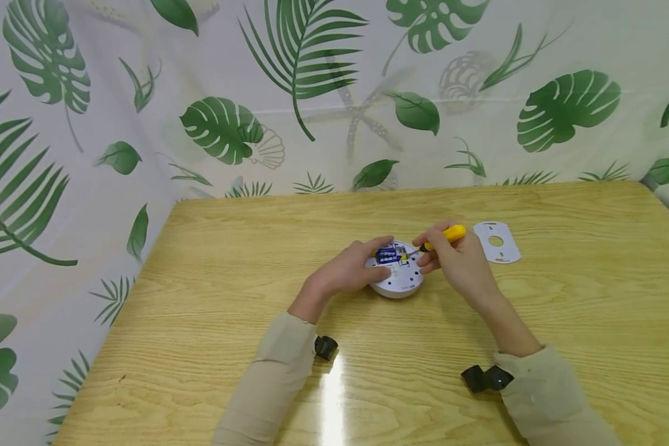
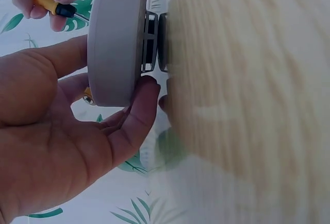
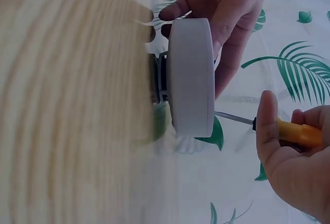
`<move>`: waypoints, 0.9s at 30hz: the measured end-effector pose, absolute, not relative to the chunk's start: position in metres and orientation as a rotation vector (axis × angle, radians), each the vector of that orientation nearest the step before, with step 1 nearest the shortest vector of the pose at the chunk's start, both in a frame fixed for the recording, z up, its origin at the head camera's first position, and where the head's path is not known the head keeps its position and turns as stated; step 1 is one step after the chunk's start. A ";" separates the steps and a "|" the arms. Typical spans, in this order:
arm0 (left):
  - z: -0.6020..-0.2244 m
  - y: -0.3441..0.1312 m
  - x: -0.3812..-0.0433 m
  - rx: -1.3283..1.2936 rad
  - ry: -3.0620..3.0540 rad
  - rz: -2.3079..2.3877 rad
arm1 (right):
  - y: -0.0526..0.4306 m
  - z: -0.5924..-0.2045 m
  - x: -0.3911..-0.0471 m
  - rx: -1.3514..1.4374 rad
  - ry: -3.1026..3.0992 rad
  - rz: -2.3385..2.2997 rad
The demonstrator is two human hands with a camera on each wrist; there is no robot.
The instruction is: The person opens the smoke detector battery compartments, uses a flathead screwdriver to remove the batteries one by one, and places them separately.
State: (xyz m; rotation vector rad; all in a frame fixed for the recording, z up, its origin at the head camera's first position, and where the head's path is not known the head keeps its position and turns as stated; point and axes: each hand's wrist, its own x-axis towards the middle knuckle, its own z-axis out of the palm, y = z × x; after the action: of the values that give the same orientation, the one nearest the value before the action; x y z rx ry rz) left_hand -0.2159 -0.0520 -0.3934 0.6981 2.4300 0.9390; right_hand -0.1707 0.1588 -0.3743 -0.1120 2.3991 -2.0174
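Note:
A round white smoke detector (image 1: 397, 286) sits back side up on the table, with a blue item (image 1: 388, 254), perhaps a battery, in its recess. My left hand (image 1: 342, 267) holds the detector by its left edge, thumb over the back face and fingers around the rim. In the left wrist view a dark slotted part (image 2: 150, 41) shows beneath the white body (image 2: 116, 44). My right hand (image 1: 464, 266) grips a screwdriver (image 1: 455, 233) by its yellow handle. The metal shaft (image 3: 234, 117) points at the detector's back, near the recess; exact tip contact is hard to tell.
A flat white mounting plate (image 1: 506, 249) with a central hole lies right of the hands. The wood-grain table (image 1: 228, 266) meets a leaf-patterned cloth (image 1: 334, 124) at the back and left. Black camera mounts (image 1: 326, 347) are on both wrists.

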 end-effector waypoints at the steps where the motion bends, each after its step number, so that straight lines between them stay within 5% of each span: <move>1: -0.393 -0.052 -0.216 0.709 2.436 0.930 | 0.161 -0.376 -0.172 -0.094 2.378 -2.037; 17: -0.393 -0.053 -0.212 0.779 2.443 0.858 | 0.192 -0.385 -0.190 0.573 0.895 -2.614; 27: -0.394 -0.055 -0.213 0.843 2.437 0.828 | 0.198 -0.392 -0.195 0.700 0.619 -2.603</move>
State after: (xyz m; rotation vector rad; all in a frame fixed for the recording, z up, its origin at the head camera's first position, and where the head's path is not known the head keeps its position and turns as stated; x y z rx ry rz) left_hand -0.2129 -0.0547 -0.3939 0.8427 2.4366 0.8283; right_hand -0.1946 0.1984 -0.3917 0.7005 0.6188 -2.6026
